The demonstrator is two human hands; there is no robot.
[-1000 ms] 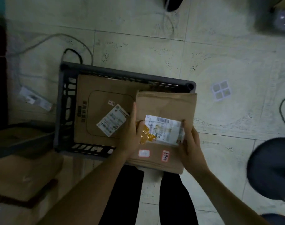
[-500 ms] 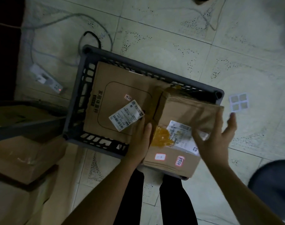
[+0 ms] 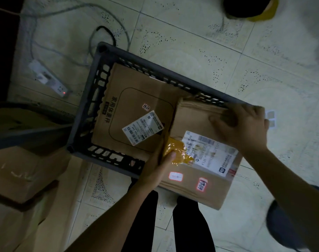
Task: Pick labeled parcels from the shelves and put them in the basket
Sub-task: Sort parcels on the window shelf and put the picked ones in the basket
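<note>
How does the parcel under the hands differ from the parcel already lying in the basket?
The held parcel sticks out over the near rim of the basket, with the left hand and right hand on it; the flat parcel lies wholly inside, untouched. The held parcel carries yellow tape and two small stickers, the flat parcel printed characters and one sticker. Both are brown cardboard with white shipping labels.

Left hand [image 3: 159, 165] clasped thumb-up, right hand [image 3: 243, 127] spread, palm down

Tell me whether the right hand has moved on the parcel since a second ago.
Yes. The right hand left the shipping label and went to the parcel's far end, by the basket's far rim.
</note>
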